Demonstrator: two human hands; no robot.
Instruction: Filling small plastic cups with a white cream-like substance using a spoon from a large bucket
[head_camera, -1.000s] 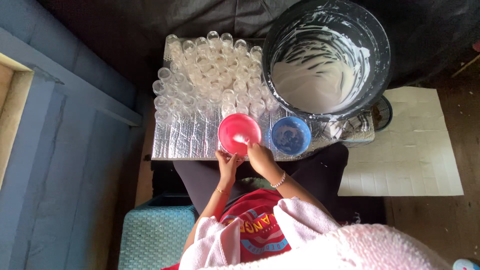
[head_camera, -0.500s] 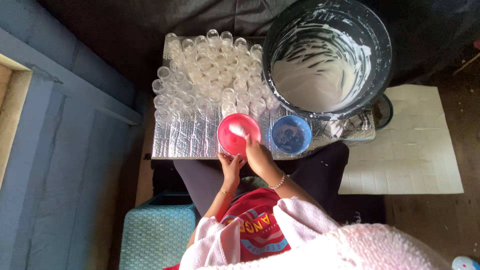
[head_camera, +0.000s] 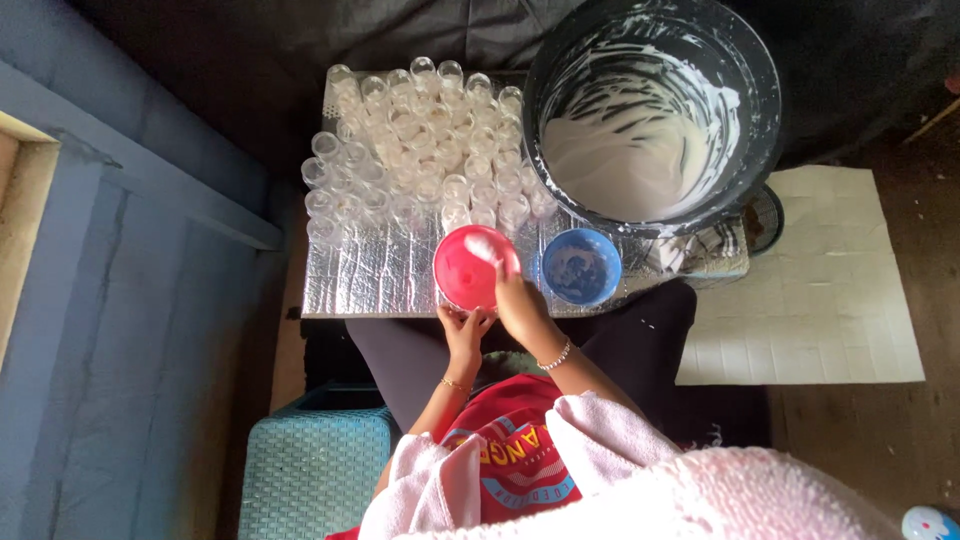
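A pink funnel-like bowl (head_camera: 465, 270) stands at the near edge of a silver foil-covered tray (head_camera: 370, 275). My left hand (head_camera: 463, 328) grips its near rim. My right hand (head_camera: 518, 300) reaches over the bowl's right side, fingers closed on a small utensil with a dab of white paste (head_camera: 480, 245) at its tip. A blue bowl (head_camera: 581, 266) smeared with white sits just right of the pink one. Several small clear cups (head_camera: 420, 150) crowd the far part of the tray.
A big black bucket (head_camera: 650, 110) with white paste stands at the tray's far right. A pale tiled mat (head_camera: 820, 290) lies on the right, a teal woven stool (head_camera: 310, 470) under me, and a blue-grey wall edge (head_camera: 150, 180) on the left.
My right hand has moved up from the bowl's near rim into the pink bowl, carrying white paste toward its far side. My left hand stays at the near rim.
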